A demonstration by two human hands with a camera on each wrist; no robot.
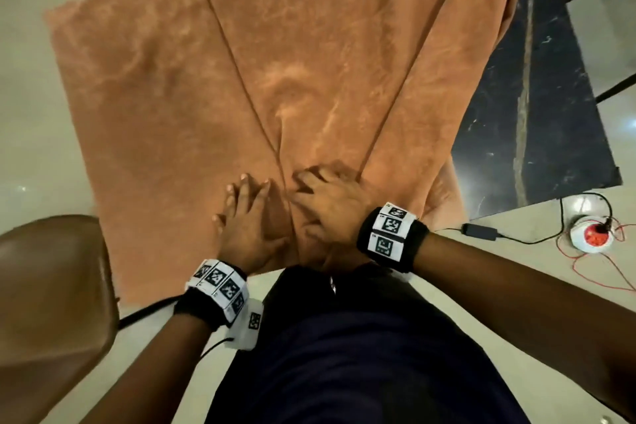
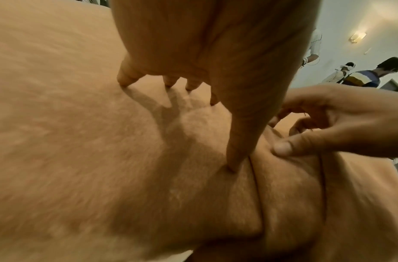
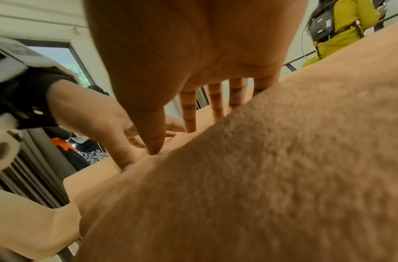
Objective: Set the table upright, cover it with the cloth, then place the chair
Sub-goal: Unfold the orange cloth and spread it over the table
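Observation:
An orange cloth lies spread over the table and hides its top, with long creases running toward me. My left hand lies flat on the cloth near the front edge, fingers straight. In the left wrist view its fingertips and thumb press into the cloth. My right hand rests just to its right on a raised fold, fingers spread and thumb down on the cloth. Neither hand grips anything. The brown chair stands at my lower left, beside the table.
A dark marble-patterned slab lies to the right of the table. A black adapter and a red-and-white socket with cables sit on the floor at the right. Other people stand in the background.

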